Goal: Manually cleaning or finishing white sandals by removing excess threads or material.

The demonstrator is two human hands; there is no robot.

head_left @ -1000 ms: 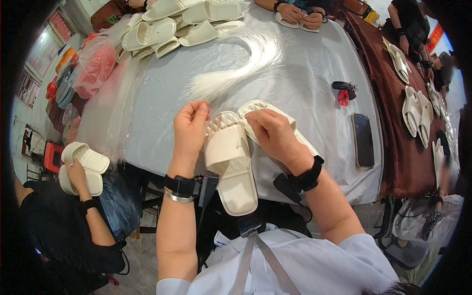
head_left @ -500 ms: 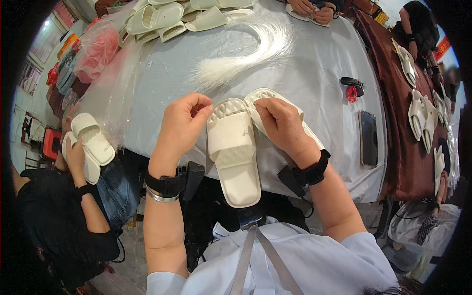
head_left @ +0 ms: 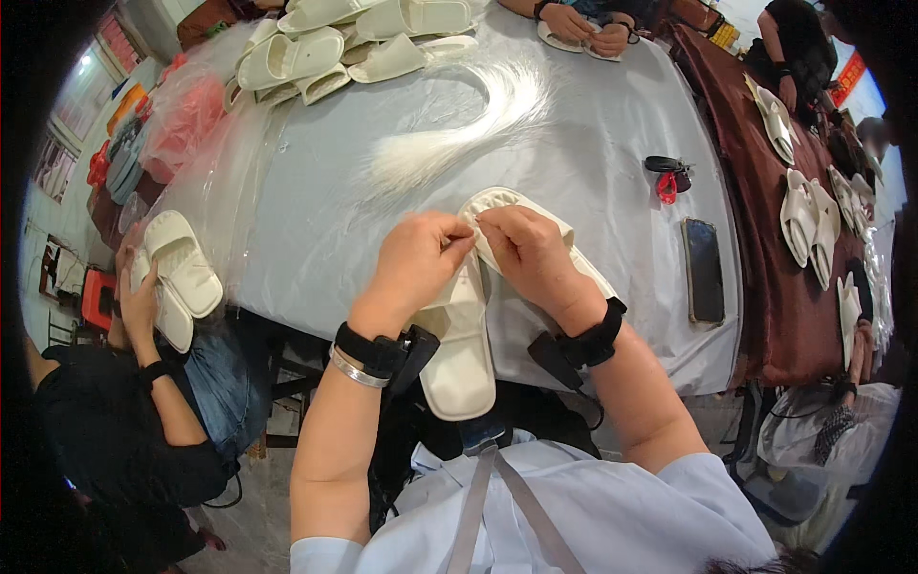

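Observation:
Two cream slippers lie before me. The nearer slipper (head_left: 457, 359) points its sole end toward me past the table's edge, its strap largely covered by my left hand (head_left: 413, 263). Angled off to the right is the second slipper (head_left: 493, 199), partly under my right hand (head_left: 540, 256). Thumb and forefinger of each hand are pinched, and the fingertips nearly meet above the upper ends of the slippers. Whatever sits between them is too fine to name. Beyond my hands a bundle of thin whitish strands (head_left: 416, 153) curves across the table.
A pile of cream slippers (head_left: 292, 59) covers the far left of the sheeted table (head_left: 316, 220). To the right lie a phone (head_left: 704, 273) and small black-and-red scissors-like tool (head_left: 667, 179). Co-workers handle slippers at left and far side; more slippers (head_left: 798, 215) rest on brown cloth.
My left hand has moved right, over the nearer slipper's strap, bringing its fingertips close to my right hand's. The nearer slipper has shifted slightly toward me. The right hand stays pinched, slightly further left.

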